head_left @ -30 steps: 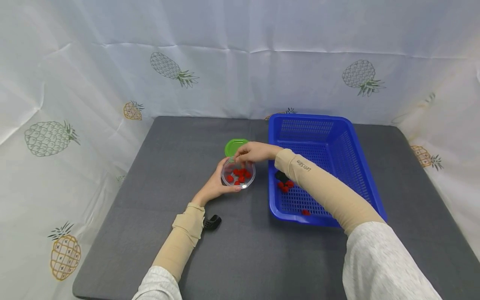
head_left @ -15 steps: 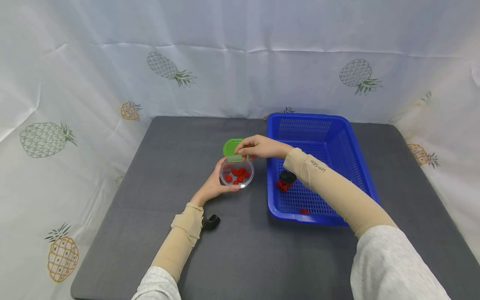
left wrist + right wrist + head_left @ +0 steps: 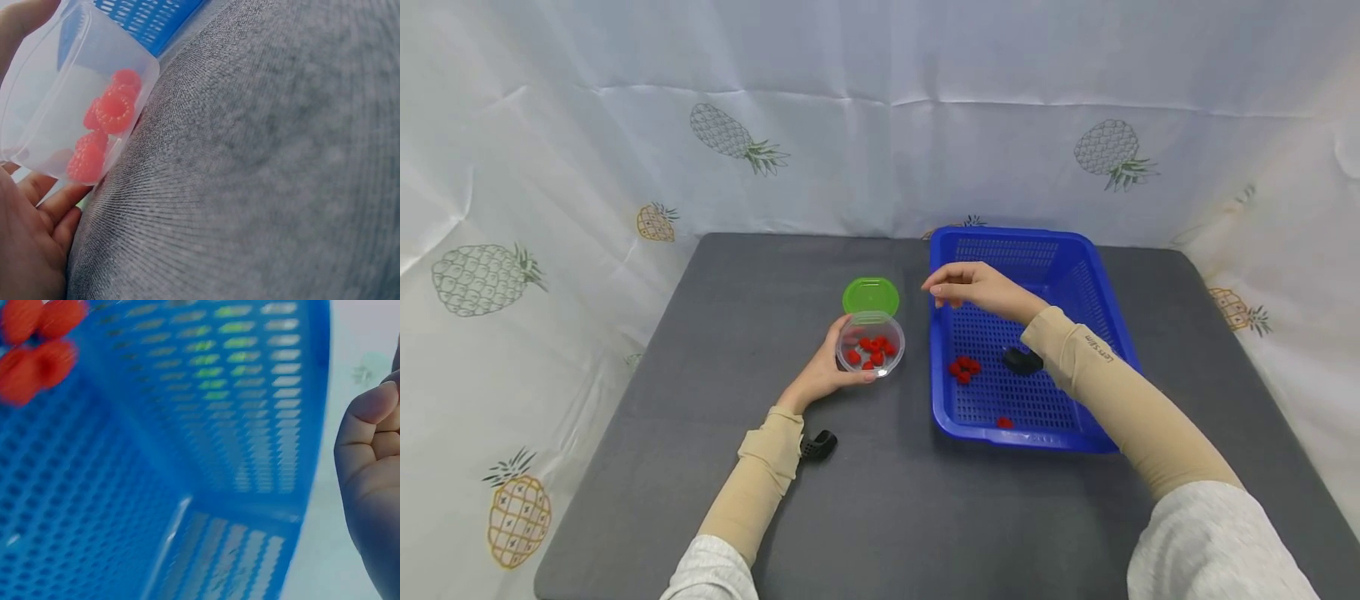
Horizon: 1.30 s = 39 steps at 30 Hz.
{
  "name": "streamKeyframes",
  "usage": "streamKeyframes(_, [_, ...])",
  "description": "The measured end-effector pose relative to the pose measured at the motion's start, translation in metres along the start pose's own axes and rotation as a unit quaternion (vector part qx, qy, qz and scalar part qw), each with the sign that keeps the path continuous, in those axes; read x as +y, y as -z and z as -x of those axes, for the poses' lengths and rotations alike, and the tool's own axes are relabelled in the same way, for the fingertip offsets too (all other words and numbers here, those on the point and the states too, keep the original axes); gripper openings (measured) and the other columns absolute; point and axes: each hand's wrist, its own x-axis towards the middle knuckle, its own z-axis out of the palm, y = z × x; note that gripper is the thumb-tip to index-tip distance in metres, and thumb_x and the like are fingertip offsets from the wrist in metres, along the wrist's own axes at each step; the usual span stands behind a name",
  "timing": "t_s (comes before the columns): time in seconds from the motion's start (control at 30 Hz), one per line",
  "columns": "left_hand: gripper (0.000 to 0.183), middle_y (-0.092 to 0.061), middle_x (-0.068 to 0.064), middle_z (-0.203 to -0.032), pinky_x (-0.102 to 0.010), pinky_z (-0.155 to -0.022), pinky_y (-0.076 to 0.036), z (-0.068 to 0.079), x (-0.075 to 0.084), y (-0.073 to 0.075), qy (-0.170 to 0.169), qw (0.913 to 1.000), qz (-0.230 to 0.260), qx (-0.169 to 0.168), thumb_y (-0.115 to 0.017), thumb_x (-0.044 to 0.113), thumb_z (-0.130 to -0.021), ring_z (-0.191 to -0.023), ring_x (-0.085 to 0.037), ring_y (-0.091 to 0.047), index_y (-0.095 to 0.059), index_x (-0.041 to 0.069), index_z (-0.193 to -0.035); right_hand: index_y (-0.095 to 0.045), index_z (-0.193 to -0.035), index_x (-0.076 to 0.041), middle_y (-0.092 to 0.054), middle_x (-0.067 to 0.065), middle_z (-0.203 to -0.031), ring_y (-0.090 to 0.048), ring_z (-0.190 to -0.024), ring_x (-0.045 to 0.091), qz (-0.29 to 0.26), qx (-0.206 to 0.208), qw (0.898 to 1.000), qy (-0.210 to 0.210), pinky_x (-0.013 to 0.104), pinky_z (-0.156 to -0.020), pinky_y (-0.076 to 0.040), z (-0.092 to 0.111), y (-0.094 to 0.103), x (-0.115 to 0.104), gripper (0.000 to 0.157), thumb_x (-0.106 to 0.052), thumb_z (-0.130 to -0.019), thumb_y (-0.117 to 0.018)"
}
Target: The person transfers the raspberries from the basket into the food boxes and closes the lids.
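My left hand grips a round clear plastic container, thumb on its near side and fingers round the far side. Several red raspberries lie in it, and in the left wrist view they sit along its bottom. My right hand is over the left rim of the blue basket, its fingers loosely bent and nothing visible between them. In the right wrist view the thumb lies by the fingers, partly cut off by the frame edge. Below this hand, a cluster of raspberries lies in the basket.
Just behind the container lies a green lid on the grey table. Another raspberry rests near the basket's front wall. White cloth with pineapple prints hangs behind and along the sides.
My right hand has lifted from the container and moved right to above the basket, uncovering the green lid. The left hand keeps its hold on the container.
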Motion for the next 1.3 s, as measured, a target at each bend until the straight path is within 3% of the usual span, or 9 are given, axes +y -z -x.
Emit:
streamKeyframes(0.13, [0.099, -0.037, -0.006, -0.145, -0.052, -0.109, -0.028, 0.001, 0.000, -0.001, 0.003, 1.0000, 0.000, -0.001, -0.079, 0.024, -0.074, -0.130, -0.027, -0.038, -0.013, 0.025, -0.147, -0.063, -0.113, -0.009, -0.065, 0.009, -0.098, -0.056, -0.082, 0.020, 0.000, 0.009, 1.000, -0.013, 0.041, -0.079, -0.047, 0.011, 0.007, 0.016, 0.033, -0.033, -0.089, -0.062])
streamKeyframes(0.37, [0.101, -0.038, -0.004, -0.144, -0.051, -0.109, -0.029, -0.001, -0.004, -0.002, 0.000, 1.0000, 0.001, 0.005, -0.080, 0.027, -0.071, -0.130, -0.026, -0.039, -0.013, 0.026, -0.147, -0.061, -0.109, -0.002, -0.062, 0.021, -0.107, -0.056, -0.096, 0.035, 0.084, -0.033, 0.995, -0.047, 0.046, -0.085, -0.047, 0.025, 0.012, 0.048, 0.035, -0.031, -0.091, -0.060])
streamKeyframes(0.57, [0.102, -0.038, -0.005, -0.145, -0.050, -0.109, -0.029, 0.001, -0.004, -0.001, -0.013, 0.9999, 0.004, 0.004, -0.080, 0.023, -0.072, -0.130, -0.026, -0.039, -0.012, 0.026, -0.148, -0.064, -0.102, -0.007, -0.064, 0.018, -0.093, -0.053, -0.078, 0.025, 0.129, -0.062, 0.988, -0.060, 0.036, -0.071, -0.045, 0.032, 0.011, 0.068, 0.024, -0.028, -0.090, -0.061])
streamKeyframes(0.73, [0.102, -0.037, -0.003, -0.145, -0.051, -0.109, -0.028, 0.003, -0.006, -0.001, -0.008, 0.9999, 0.006, 0.002, -0.080, 0.026, -0.072, -0.130, -0.026, -0.039, -0.012, 0.026, -0.148, -0.063, -0.101, -0.008, -0.061, 0.008, -0.079, -0.049, -0.069, 0.015, 0.151, -0.096, 0.980, -0.088, 0.029, -0.066, -0.043, 0.030, 0.007, 0.083, 0.025, -0.030, -0.087, -0.065])
streamKeyframes(0.87, [0.102, -0.037, -0.003, -0.145, -0.049, -0.109, -0.029, 0.003, -0.007, -0.003, -0.005, 1.0000, 0.005, 0.000, -0.080, 0.025, -0.072, -0.130, -0.025, -0.039, -0.011, 0.026, -0.148, -0.059, -0.104, -0.004, -0.052, -0.001, -0.070, -0.043, -0.063, 0.011, 0.163, -0.123, 0.972, -0.118, 0.025, -0.061, -0.038, 0.030, 0.006, 0.087, 0.033, -0.029, -0.083, -0.068])
streamKeyframes(1.07, [0.101, -0.036, -0.006, -0.147, -0.050, -0.110, -0.028, 0.001, -0.004, -0.002, -0.001, 1.0000, 0.005, 0.000, -0.078, 0.017, -0.074, -0.132, -0.027, -0.038, -0.010, 0.024, -0.149, -0.058, -0.100, -0.004, -0.047, -0.004, -0.068, -0.040, -0.063, 0.010, 0.176, -0.143, 0.965, -0.133, 0.025, -0.063, -0.034, 0.030, 0.008, 0.087, 0.036, -0.030, -0.080, -0.072])
streamKeyframes(1.3, [0.098, -0.035, -0.015, -0.147, -0.052, -0.110, -0.027, 0.007, 0.020, 0.002, -0.008, 0.9998, 0.008, -0.013, -0.076, 0.012, -0.075, -0.131, -0.034, -0.036, -0.011, 0.013, -0.148, -0.059, -0.096, -0.006, -0.048, -0.004, -0.068, -0.041, -0.062, 0.009, 0.177, -0.147, 0.966, -0.121, 0.024, -0.062, -0.034, 0.029, 0.009, 0.092, 0.031, -0.029, -0.080, -0.072])
